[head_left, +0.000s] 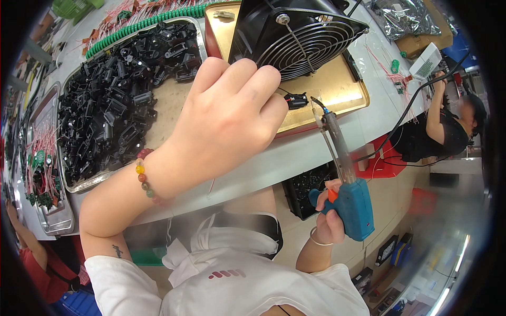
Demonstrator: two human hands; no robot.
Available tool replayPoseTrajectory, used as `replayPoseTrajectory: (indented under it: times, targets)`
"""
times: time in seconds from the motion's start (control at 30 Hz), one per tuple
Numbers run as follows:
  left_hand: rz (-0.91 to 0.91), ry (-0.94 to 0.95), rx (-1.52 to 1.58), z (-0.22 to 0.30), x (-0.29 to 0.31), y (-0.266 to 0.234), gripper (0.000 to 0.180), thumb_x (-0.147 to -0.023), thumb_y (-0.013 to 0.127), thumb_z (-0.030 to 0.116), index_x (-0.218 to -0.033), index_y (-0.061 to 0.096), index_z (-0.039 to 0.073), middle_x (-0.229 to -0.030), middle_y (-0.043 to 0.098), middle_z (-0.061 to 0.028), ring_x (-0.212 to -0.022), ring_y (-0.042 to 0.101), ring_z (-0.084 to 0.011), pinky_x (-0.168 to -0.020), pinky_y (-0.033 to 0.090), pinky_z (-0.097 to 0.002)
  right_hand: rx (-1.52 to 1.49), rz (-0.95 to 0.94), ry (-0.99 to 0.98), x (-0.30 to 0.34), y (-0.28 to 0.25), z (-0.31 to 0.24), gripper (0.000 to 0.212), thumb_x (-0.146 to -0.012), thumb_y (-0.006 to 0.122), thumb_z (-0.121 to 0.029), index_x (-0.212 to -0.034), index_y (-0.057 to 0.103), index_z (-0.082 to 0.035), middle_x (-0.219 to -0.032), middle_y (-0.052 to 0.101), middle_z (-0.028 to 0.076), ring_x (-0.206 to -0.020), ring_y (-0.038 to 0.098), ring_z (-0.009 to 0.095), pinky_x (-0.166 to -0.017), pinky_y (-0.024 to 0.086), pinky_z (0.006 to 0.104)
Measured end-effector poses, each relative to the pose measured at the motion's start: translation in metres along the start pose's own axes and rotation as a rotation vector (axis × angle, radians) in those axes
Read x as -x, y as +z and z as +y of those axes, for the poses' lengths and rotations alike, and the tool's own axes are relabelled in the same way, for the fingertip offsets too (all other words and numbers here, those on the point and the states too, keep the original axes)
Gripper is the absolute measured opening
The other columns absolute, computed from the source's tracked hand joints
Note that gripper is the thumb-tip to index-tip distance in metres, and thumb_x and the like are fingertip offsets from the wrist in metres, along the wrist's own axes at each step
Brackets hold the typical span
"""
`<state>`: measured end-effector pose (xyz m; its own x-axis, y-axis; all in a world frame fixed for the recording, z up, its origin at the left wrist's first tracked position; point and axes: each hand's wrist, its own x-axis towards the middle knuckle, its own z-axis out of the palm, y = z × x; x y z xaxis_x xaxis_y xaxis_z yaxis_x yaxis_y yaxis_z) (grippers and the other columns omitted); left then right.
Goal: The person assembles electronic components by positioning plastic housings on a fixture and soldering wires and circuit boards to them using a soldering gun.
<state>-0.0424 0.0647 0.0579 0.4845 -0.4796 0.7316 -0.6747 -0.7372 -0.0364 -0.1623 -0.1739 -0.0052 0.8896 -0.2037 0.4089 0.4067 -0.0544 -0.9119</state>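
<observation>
My left hand (234, 108) is closed over the gold-coloured metal plate (342, 97), its fingers curled down and their tips out of sight. Just beside the curled fingers is a small black plastic part (297, 101) with a bit of red on it. Whatever the fingers pinch is hidden behind the hand. In my right hand (329, 224) is a blue soldering gun (354, 208) with an orange trigger and a long metal barrel. Its tip points up and left, close to the black part but apparently not touching it.
A black fan (300, 45) with a wire guard stands behind my hands. At left, a metal tray (79, 185) holds many black parts (113, 100); a second tray (58, 224) has wired pieces. A black cable (403, 116) runs at right. Another person (448, 126) works there.
</observation>
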Motion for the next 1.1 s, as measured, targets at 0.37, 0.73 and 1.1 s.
replayPoseTrajectory:
  times: [0.37, 0.73, 1.1]
  targets:
    - [-0.012, -0.004, -0.007, 0.0, 0.0, 0.0, 0.019, -0.06, 0.071, 0.009, -0.076, 0.062, 0.01, -0.073, 0.042, -0.0003, -0.067, 0.046, -0.0165, -0.063, 0.032, -0.031, -0.037, 0.029, 0.053, 0.004, -0.005, 0.001, 0.056, -0.075, 0.074, -0.035, -0.109, 0.058, 0.007, -0.106, 0.057, 0.02, -0.058, 0.054, 0.018, -0.052, 0.04, 0.0268]
    - [-0.219, -0.281, 0.082, -0.002, -0.01, -0.037, 0.026, -0.073, 0.075, 0.02, -0.071, 0.052, 0.009, -0.065, 0.052, -0.0041, -0.059, 0.052, -0.0234, -0.06, 0.038, -0.033, -0.107, 0.106, 0.118, 0.007, -0.009, 0.002, 0.058, -0.072, 0.076, -0.032, -0.111, 0.056, 0.006, -0.107, 0.057, 0.018, -0.06, 0.055, 0.018, -0.054, 0.04, 0.0272]
    - [-0.164, -0.225, 0.288, 0.012, -0.022, -0.042, 0.023, -0.07, 0.076, 0.01, -0.086, 0.062, 0.001, -0.074, 0.047, -0.0078, -0.069, 0.049, -0.0244, -0.06, 0.042, -0.0324, -0.107, 0.12, 0.066, 0.015, -0.018, 0.005, 0.049, -0.073, 0.065, -0.022, -0.112, 0.053, 0.005, -0.107, 0.057, 0.021, -0.057, 0.05, 0.018, -0.053, 0.037, 0.0257]
